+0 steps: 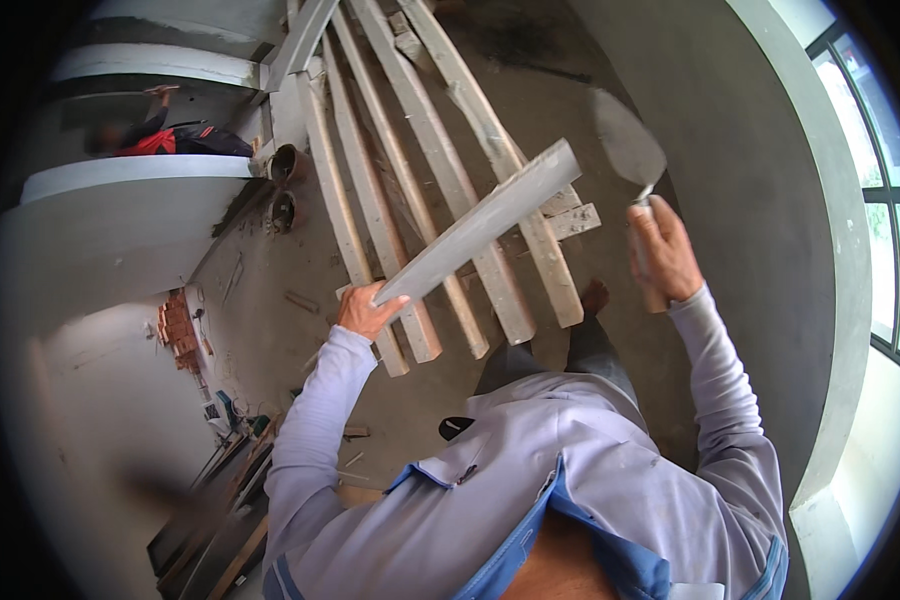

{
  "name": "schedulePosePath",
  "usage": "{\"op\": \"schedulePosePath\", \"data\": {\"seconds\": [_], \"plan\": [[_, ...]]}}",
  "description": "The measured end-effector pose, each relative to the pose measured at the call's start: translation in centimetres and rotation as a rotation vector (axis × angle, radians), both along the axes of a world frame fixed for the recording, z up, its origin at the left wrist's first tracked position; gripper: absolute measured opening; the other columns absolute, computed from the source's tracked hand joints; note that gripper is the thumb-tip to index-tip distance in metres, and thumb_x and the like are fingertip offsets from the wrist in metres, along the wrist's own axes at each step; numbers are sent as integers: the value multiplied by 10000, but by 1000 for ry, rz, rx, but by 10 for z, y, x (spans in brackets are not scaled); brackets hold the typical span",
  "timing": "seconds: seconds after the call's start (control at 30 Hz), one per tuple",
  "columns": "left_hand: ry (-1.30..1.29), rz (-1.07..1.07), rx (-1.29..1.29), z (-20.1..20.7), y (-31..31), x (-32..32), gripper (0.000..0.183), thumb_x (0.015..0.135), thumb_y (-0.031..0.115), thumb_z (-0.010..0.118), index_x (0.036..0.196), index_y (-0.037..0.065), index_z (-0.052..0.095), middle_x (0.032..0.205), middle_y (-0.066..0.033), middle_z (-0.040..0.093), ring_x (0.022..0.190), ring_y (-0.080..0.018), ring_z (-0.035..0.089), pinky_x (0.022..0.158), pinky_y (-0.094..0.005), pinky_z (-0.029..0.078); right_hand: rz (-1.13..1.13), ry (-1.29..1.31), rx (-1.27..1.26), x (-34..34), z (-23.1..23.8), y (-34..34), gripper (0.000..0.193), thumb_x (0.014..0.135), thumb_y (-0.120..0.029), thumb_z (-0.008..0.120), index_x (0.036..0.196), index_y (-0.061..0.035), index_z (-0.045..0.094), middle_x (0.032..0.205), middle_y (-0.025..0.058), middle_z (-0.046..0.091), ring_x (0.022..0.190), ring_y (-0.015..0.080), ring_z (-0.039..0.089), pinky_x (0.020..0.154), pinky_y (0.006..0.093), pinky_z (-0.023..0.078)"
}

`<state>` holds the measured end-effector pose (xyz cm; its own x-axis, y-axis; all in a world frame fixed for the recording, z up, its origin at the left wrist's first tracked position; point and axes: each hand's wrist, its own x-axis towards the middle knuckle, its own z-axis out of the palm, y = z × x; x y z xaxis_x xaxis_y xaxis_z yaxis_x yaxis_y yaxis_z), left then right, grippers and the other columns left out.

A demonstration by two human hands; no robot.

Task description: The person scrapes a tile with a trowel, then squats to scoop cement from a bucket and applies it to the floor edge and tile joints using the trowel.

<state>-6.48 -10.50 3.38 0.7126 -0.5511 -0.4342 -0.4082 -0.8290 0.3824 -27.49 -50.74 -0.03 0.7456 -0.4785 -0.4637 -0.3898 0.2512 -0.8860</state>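
My left grip (pixel 367 312) is clasped on the near end of a long, flat grey board (pixel 480 225), with the thumb laid over its upper face. The board slants away from that hand toward the upper right, and its far end is free. It passes over several long timber beams (pixel 440 160), crossing them at an angle; from this view I cannot tell whether its underside touches any of them.

My right grip (pixel 667 255) is wrapped around the handle of a trowel (pixel 628 140). I have the trowel upright in the view, with its broad blade pointing away from the body, beyond the board's far end and apart from it. The blade is slightly blurred, so I cannot tell whether anything lies on it.

Both forearms reach forward in pale sleeves. The beams fan out side by side, their near ends just in front of the legs, and a short timber block (pixel 575 220) sits under the rightmost one. To my right I see a grey wall (pixel 730 150) and, past it, a window (pixel 882 220). Far off at the upper left, another person (pixel 170 140) in red and dark clothes is near two buckets (pixel 288 165), while reddish bricks (pixel 178 325) are stacked lower down.
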Motion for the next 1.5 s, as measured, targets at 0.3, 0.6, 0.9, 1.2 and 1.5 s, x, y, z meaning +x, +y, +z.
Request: {"op": "schedulePosePath", "data": {"seconds": [0.3, 0.6, 0.9, 1.2, 1.5], "plan": [[314, 576, -1056, 71, 26, 32, 585, 823, 385, 831, 1176, -34, 627, 1087, -95, 673, 970, -177, 612, 885, -356, 506, -397, -489, -283, 2, 78, 95, 300, 1026, -264, 547, 1208, -26, 534, 779, 25, 554, 538, 108, 549, 462, 246, 454], [730, 715, -1710, 133, 102, 99, 461, 1032, 401, 531, 1306, 32, 566, 1297, -127, 629, 1198, -330, 592, 1038, -485, 485, -101, -470, -664, -63, 126, 272, 431, 987, -261, 611, 1303, 12, 504, 822, 70, 556, 688, 173, 558, 640, 322, 470], [1577, 1410, -2132, 64, 220, 91, 350, 981, 228, 612, 1212, -34, 632, 1221, -155, 666, 1142, -282, 637, 969, -429, 554, 175, -677, -895, -28, 132, 347, 475, 948, -212, 633, 1320, 41, 479, 994, 204, 616, 815, 392, 641, 712, 445, 522], [1054, 1278, -1823, 16, 235, 37, 307, 983, 230, 591, 1174, 0, 665, 1217, -152, 673, 1140, -283, 646, 965, -440, 563, 458, -844, -1140, -14, 125, 364, 512, 878, -230, 711, 1263, 16, 480, 983, 149, 599, 829, 344, 658, 654, 425, 552], [1462, 1785, -1935, 16, 230, 18, 314, 950, 245, 664, 1165, 16, 675, 1170, -109, 695, 1068, -248, 671, 914, -395, 592, 116, -467, -874, -34, 131, 313, 250, 969, -210, 612, 1064, -18, 481, 787, 268, 609, 740, 489, 607, 627, 530, 465]]}}
